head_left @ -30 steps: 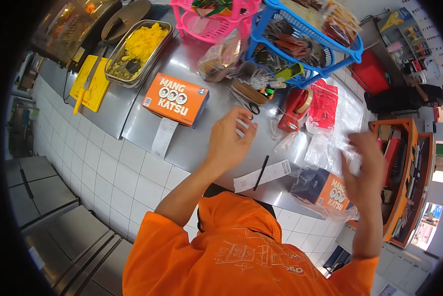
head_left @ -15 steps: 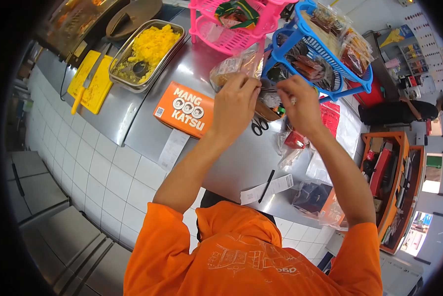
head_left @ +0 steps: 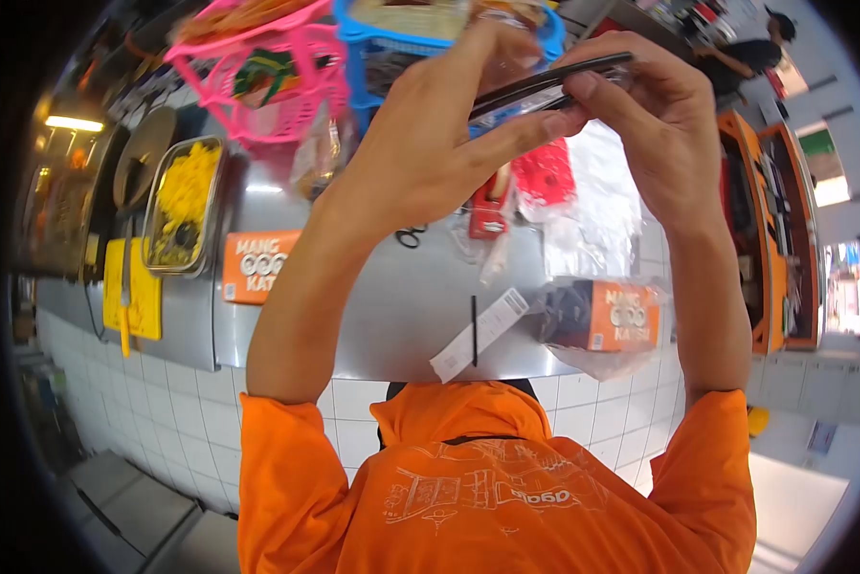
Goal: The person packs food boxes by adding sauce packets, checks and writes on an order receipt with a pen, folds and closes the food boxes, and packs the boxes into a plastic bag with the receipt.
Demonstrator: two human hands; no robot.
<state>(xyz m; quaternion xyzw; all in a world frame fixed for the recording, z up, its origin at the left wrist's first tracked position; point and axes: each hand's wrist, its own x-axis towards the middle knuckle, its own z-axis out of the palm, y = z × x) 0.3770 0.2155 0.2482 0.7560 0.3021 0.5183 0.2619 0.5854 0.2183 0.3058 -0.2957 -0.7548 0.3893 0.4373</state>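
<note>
Both hands are raised close to the camera, above the counter. My left hand (head_left: 430, 143) grips the left end of a long, thin black item (head_left: 535, 84) between thumb and fingers. At its other end, my right hand (head_left: 655, 120) pinches the same item, thumb against its lower side. Shiny, clear-looking parts show along the item, but its exact kind cannot be made out. Behind the hands stand a blue plastic basket rack (head_left: 363, 53) holding packets and, to its left, a pink basket rack (head_left: 248, 120).
An orange printed box (head_left: 251, 266) lies left, near a metal tray of yellow food (head_left: 186, 196) and a knife on a yellow cutting board (head_left: 143, 306). Scissors (head_left: 409, 236), a pen (head_left: 475, 330) on a receipt (head_left: 487, 330), red packets (head_left: 545, 177) and a bagged box (head_left: 624, 316) lie nearby.
Both hands have risen from beside the baskets towards the camera and to the right, bringing the black item up. The view has turned, so the counter and racks appear shifted left.
</note>
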